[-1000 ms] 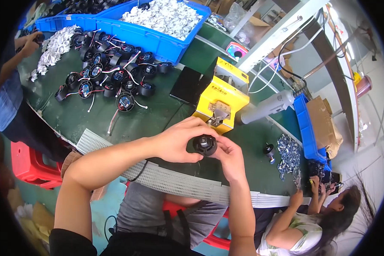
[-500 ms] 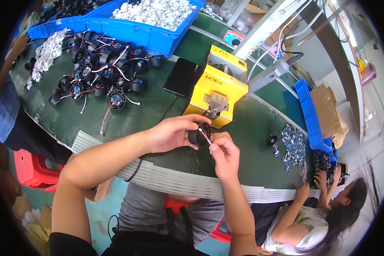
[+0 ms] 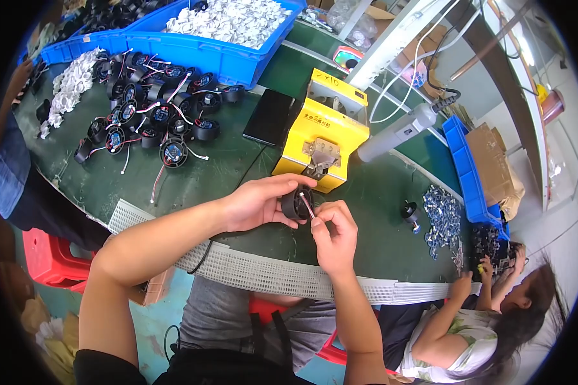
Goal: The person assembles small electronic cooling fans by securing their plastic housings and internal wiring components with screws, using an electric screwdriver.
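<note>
In front of the yellow bench machine (image 3: 320,131) my left hand (image 3: 253,204) is closed around a round black plastic housing (image 3: 291,206), fingers on its side and far edge. Thin wires (image 3: 307,204) with a small white connector come up out of the housing's open face. My right hand (image 3: 337,237) pinches these wires between thumb and forefinger, close to the housing. What its other fingers do is partly hidden. Both hands are above the green table (image 3: 253,240). A pile of similar black housings (image 3: 151,109) with wires lies to the left.
White plastic parts (image 3: 69,96) lie at far left. A blue bin (image 3: 237,64) of white pieces stands behind, beside a black flat device (image 3: 269,117). At right are a single motor-like part (image 3: 410,210), small metal pieces (image 3: 442,221) and a co-worker (image 3: 475,321). A perforated strip (image 3: 263,269) edges the table.
My right hand has shifted slightly left and its fingers have drawn nearer to the housing along the wires. My left hand keeps its hold. The co-worker's hands have moved.
</note>
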A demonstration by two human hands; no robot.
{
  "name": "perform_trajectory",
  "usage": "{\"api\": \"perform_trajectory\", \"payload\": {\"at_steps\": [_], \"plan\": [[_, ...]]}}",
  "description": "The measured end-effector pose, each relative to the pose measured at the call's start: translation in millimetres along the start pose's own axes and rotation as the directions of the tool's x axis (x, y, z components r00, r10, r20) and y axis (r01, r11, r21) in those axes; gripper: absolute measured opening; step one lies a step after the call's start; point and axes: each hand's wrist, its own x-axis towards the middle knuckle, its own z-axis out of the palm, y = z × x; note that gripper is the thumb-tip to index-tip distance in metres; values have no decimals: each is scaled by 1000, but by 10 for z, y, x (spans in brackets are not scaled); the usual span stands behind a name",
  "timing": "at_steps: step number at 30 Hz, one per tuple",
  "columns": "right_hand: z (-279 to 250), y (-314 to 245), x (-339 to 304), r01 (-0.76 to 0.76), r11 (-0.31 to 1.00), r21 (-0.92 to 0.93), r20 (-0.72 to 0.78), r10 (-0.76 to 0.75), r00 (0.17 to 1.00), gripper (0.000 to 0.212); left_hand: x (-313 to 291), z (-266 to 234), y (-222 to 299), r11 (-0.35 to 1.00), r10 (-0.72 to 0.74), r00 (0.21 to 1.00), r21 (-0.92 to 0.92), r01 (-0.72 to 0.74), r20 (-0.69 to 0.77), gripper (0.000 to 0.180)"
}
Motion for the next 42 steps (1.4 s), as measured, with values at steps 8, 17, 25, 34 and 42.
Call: {"api": "perform_trajectory", "payload": {"at_steps": [8,17,25,34,42], "plan": [[1,15,-14,-153,988,31,44,151,988,7,15,26,-32,995,-44,996,94,36,81,40],[-30,-100,36,155,928,-338,-86,-195,977,35,9,87,2,995,91,991,53,-86,-99,36],[-70,-186,73,198,946,-256,-87,-227,970,14,-14,94,-35,986,162,984,-32,-165,-77,36],[94,-115,12,-221,914,341,-143,283,948,20,20,105,-148,975,205,973,-115,-192,108,40],[93,-94,-15,-74,992,103,-169,91,981,18,29,100,-237,979,204,971,-6,-205,126,42]]}}
